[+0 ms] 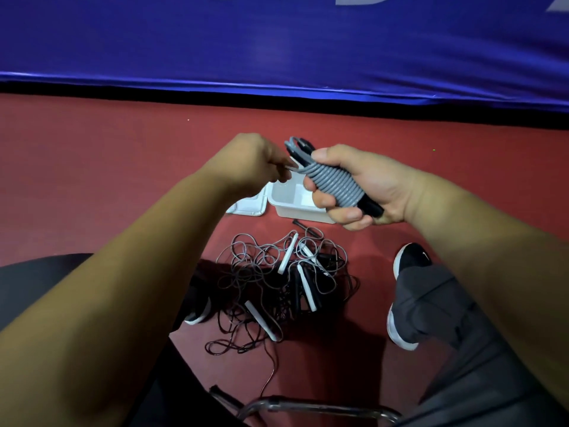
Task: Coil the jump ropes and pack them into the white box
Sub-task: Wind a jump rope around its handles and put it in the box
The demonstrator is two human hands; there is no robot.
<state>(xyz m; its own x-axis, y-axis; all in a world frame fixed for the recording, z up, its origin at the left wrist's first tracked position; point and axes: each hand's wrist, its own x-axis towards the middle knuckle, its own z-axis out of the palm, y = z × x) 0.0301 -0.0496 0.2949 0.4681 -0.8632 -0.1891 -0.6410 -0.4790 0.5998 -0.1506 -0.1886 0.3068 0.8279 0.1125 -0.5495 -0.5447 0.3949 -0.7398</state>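
Note:
My right hand (366,188) grips a grey jump rope (334,183) wound in tight turns around its black handles, held in the air above the white box (294,208). My left hand (257,158) pinches the loose end of that grey rope at the top of the bundle. The box stands open on the red floor, its lid (249,206) lying flat to its left; my hands hide part of it. Below lies a tangled pile of jump ropes (283,282), grey and dark cords with white and black handles.
A blue padded banner (277,41) runs along the far side of the red floor. My two shoes (408,263) stand either side of the pile. A metal chair frame (317,406) shows at the bottom edge.

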